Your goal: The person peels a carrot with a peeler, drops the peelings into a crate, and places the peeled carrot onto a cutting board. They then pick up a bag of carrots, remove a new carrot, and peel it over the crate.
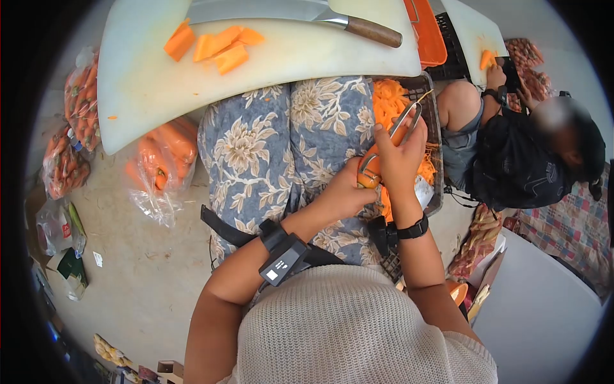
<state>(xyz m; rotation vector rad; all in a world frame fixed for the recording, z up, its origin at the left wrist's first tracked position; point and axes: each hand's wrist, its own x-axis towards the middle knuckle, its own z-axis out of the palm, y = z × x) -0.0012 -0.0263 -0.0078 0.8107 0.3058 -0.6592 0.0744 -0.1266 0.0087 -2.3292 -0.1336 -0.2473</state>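
Observation:
My left hand (343,190) is closed round the lower end of a carrot (372,164) above my right thigh. My right hand (404,157) grips a metal peeler (410,121), its thumb along the tool, and the peeler's lower part lies against the carrot. Part of the carrot is hidden by my fingers. Beneath and beyond my hands, a dark plastic crate (437,185) holds a heap of orange carrot peelings (389,99). A strip of peel hangs near the peeler's far end.
Ahead lies a white cutting board (147,80) bearing carrot pieces (220,46) and a large knife (368,30). Bagged carrots (160,157) rest on the floor to the left. An orange basket (427,32) stands ahead right. Another person (521,153) works at a second board (470,32).

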